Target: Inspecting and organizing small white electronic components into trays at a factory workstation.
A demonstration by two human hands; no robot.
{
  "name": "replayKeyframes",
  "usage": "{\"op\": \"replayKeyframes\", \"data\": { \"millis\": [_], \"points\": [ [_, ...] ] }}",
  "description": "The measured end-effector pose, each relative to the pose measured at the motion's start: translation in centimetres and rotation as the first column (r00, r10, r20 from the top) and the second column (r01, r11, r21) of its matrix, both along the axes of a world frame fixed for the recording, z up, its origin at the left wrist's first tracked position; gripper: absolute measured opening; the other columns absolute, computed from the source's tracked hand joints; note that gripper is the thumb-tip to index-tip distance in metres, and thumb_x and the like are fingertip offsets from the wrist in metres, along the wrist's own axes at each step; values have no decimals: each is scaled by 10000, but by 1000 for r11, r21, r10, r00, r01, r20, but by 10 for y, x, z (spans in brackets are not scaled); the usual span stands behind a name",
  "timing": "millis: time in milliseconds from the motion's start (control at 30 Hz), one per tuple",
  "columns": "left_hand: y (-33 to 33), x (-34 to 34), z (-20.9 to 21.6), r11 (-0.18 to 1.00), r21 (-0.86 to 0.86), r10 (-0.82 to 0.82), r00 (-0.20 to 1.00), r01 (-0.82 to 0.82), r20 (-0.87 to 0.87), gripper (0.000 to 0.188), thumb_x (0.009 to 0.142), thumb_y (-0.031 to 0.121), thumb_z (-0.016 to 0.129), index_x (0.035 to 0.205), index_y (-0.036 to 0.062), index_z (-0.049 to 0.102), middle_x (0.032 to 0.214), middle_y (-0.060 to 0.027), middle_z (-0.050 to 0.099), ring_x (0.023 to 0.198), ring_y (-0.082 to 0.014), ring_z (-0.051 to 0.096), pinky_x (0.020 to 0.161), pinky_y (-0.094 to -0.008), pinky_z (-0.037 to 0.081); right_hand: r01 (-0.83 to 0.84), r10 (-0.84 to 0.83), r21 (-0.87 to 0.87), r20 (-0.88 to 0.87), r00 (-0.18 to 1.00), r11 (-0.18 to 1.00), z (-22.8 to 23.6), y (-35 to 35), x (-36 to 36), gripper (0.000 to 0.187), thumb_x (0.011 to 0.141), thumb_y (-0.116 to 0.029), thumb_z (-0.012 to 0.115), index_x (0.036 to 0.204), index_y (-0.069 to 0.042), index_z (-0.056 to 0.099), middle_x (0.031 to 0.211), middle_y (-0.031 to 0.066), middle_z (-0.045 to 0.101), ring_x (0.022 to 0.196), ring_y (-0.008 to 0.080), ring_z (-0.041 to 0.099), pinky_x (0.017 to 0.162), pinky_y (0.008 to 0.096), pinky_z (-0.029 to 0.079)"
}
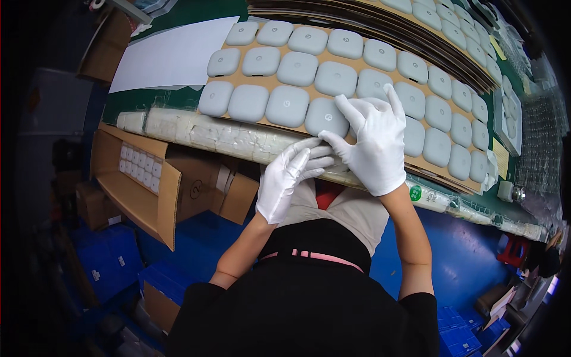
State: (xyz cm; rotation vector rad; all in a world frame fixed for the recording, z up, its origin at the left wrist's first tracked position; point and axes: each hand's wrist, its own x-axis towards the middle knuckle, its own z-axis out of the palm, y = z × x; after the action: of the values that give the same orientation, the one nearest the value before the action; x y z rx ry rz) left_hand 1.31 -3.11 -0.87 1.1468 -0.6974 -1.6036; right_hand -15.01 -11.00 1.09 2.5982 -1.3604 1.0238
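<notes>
Rows of pale grey, rounded-square cases lie on a brown cardboard sheet on the table. Both of my hands wear white gloves. My right hand is over the front row with its fingers spread. Its thumb and index finger lie around the right side of one grey case, apparently touching it; I cannot see a grip. My left hand is at the table's front edge, below that case. Its fingers stretch toward my right thumb, with nothing visible in them.
A white paper sheet lies left of the cases. Stacked cardboard sheets with more cases stand behind. Padding wraps the front table edge. Below left is an open carton holding small white pieces. A tray sits at right.
</notes>
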Motion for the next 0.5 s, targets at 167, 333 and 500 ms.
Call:
{"op": "replayKeyframes", "data": {
  "millis": [167,333,500],
  "points": [
    [-3,-5,-1,998,12,65,997,-64,-43,341,999,156,529,1266,-56,530,1154,-187,656,992,-211,677,840,-252,531,-89,89,-37,7,996,995,-3,2,-9,455,703,-160,771,1138,-101,651,1051,34,655,930,218,594,1111,514,321],
    [-3,-12,9,989,-44,145,980,-140,139,338,915,98,653,1197,-73,576,1054,-176,689,908,-199,690,757,-252,554,-128,129,-17,33,991,992,0,13,-10,484,699,-151,771,1166,-117,650,1025,25,662,956,207,596,1125,505,302],
    [9,-15,23,975,-223,154,755,-10,637,368,826,46,743,1148,-70,610,962,-144,714,782,-165,681,714,-255,563,-59,61,-20,134,989,998,7,25,-13,533,686,-156,785,1200,-129,645,1004,23,669,960,203,600,1138,502,280]
  ]
}}
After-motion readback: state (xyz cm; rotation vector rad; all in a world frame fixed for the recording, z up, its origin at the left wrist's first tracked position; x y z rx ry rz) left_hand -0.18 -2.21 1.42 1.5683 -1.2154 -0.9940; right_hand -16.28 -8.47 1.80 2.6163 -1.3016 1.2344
